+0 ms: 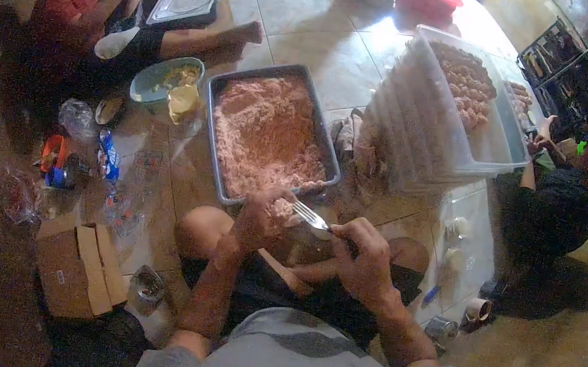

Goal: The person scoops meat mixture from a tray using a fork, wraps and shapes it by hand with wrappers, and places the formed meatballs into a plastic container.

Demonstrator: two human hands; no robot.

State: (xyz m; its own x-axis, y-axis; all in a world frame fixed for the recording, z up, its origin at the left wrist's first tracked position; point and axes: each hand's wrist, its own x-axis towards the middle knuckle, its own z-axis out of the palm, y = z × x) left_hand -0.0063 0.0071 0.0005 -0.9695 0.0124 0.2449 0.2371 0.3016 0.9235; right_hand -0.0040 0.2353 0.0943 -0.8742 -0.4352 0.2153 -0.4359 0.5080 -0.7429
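My left hand [257, 220] is closed around a lump of pink minced meat [282, 211] near the front edge of a grey tub [208, 115]. That tub holds a broad heap of minced meat [243, 113], hollowed in the middle. In my right hand [365, 261] is a metal fork [310, 215], gripped by its dark handle. Its tines point left and reach the lump in my left hand; whether they press into it is hard to tell.
Right of the tub stands a stack of clear plastic boxes [414, 118], the top one holding meatballs [466, 84]. One person [72, 22] sits at left, another [561, 189] at right. A green basin [145, 85], cardboard box [71, 271] and tape roll [477, 310] lie around me.
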